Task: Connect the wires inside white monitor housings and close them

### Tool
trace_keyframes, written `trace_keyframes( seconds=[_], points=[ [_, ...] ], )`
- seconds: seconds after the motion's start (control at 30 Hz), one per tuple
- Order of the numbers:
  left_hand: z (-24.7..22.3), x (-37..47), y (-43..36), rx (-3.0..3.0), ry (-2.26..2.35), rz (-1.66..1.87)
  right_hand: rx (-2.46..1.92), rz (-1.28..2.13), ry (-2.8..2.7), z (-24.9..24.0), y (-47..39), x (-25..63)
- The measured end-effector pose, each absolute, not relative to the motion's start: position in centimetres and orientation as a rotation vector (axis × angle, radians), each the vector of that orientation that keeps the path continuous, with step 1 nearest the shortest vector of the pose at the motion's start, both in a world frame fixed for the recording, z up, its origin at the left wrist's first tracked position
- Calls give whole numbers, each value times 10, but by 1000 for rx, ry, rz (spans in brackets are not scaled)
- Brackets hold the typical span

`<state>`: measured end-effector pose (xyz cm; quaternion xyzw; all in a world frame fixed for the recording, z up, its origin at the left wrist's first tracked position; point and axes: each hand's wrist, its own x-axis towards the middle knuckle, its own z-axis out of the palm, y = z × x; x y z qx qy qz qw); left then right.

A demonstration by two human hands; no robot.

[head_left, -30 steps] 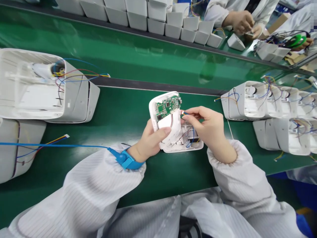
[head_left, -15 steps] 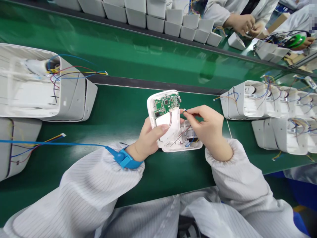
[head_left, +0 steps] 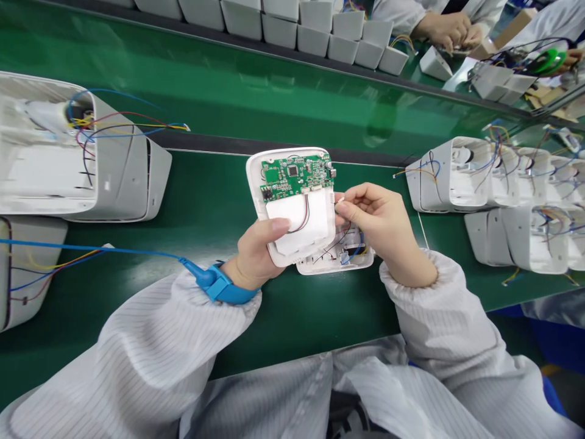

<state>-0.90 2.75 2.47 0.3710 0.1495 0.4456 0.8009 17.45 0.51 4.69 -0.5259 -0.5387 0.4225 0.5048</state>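
Observation:
My left hand grips a white plastic cover at its lower left, thumb on the inner face. A green circuit board is fitted across the upper part of the cover, with a thin wire pair running down from it. Just right of the cover, my right hand pinches a small white wire connector between thumb and forefinger. Below and partly behind the cover lies an open white housing with wires and parts inside. A blue wrist strap circles my left wrist.
Large white housings with loose wires stand at the left. More wired housings line the right side of the green table. Grey-white cases are stacked beyond the ledge. At the far right, a co-worker's hands are busy.
My left hand has moved slightly left, and the cover has turned to face me more flatly, away from the housing below. My right hand keeps its pinch on the connector, nearly in place.

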Motion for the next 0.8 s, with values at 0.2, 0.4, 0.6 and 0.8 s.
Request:
trace_keyframes(
  seconds=[0.2,0.4,0.6,0.8],
  points=[
    [4,-7,26,1085,380,1052,-1369,604,-1668,54,-3,170],
    [-9,-8,24,1309,413,1095,-1289,445,-1854,56,-10,166],
    [-8,-9,23,1316,439,1085,-1285,424,-1826,55,-9,168],
    [-7,-8,22,1307,434,1070,-1290,372,-1814,53,-8,167]
  ],
)
